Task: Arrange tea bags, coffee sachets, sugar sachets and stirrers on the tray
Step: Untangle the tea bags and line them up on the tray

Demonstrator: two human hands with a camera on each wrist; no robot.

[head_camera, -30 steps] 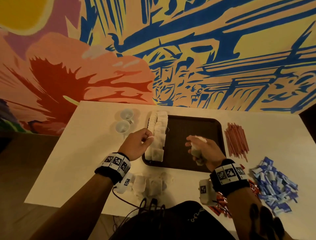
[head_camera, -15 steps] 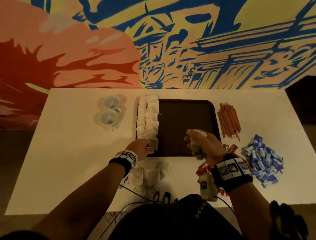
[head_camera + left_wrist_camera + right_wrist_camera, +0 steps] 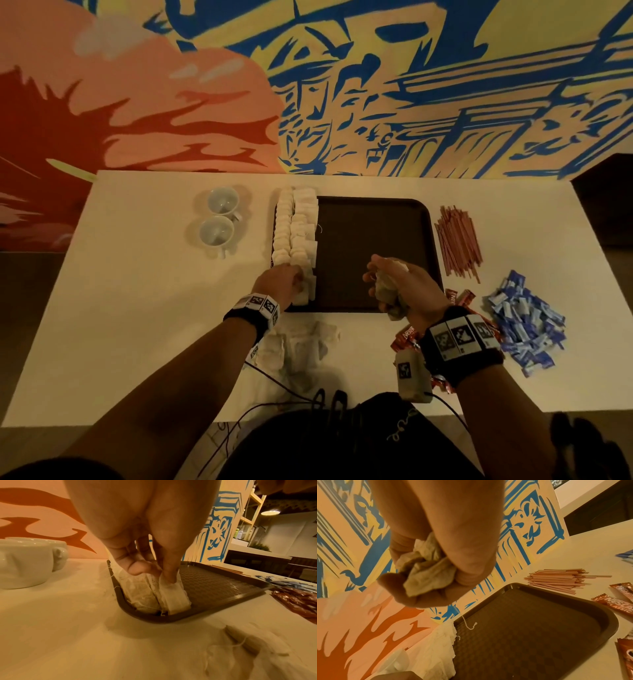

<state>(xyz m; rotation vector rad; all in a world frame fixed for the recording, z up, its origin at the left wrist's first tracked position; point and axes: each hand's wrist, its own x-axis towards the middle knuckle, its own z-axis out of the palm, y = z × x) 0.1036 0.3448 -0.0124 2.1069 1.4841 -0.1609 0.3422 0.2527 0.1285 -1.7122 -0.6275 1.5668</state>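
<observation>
A dark brown tray point(image 3: 373, 240) lies mid-table, with two rows of white tea bags point(image 3: 296, 229) along its left side. My left hand point(image 3: 284, 282) is at the near end of those rows, pinching a tea bag point(image 3: 173, 597) that stands in the tray's near left corner point(image 3: 154, 616). My right hand point(image 3: 394, 287) hovers over the tray's near right part and clutches a bunch of tea bags point(image 3: 426, 573). Loose tea bags point(image 3: 301, 346) lie on the table in front of the tray.
Two white cups point(image 3: 219, 219) stand left of the tray. Right of it lie a bundle of reddish stirrers point(image 3: 459, 243), red coffee sachets point(image 3: 459, 298) and a heap of blue sugar sachets point(image 3: 524, 318). A painted wall rises behind the table.
My left hand moved from above the tea bag rows down to their near end and now sets a bag in the tray corner. The right hand stayed over the tray with its bunch.
</observation>
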